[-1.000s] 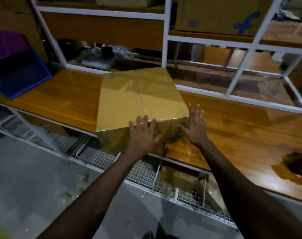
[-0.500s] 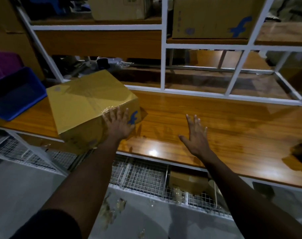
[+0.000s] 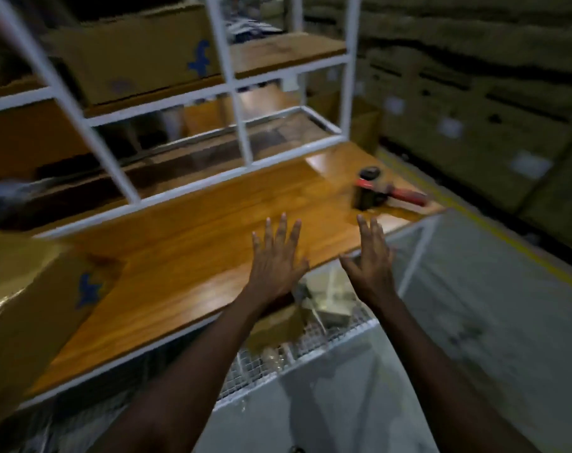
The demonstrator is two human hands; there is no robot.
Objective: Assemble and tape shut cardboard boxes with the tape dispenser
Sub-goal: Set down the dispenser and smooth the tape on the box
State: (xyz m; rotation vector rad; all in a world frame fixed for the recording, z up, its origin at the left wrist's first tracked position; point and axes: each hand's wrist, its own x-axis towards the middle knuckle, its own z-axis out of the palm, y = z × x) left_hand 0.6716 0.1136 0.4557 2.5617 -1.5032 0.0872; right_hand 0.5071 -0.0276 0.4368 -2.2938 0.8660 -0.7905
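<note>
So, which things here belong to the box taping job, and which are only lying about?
For the job: cardboard box at the left end of the table; tape dispenser at its right end; left hand and right hand, both empty.
Lying about: second box on the upper shelf; scraps on the wire rack below.
</note>
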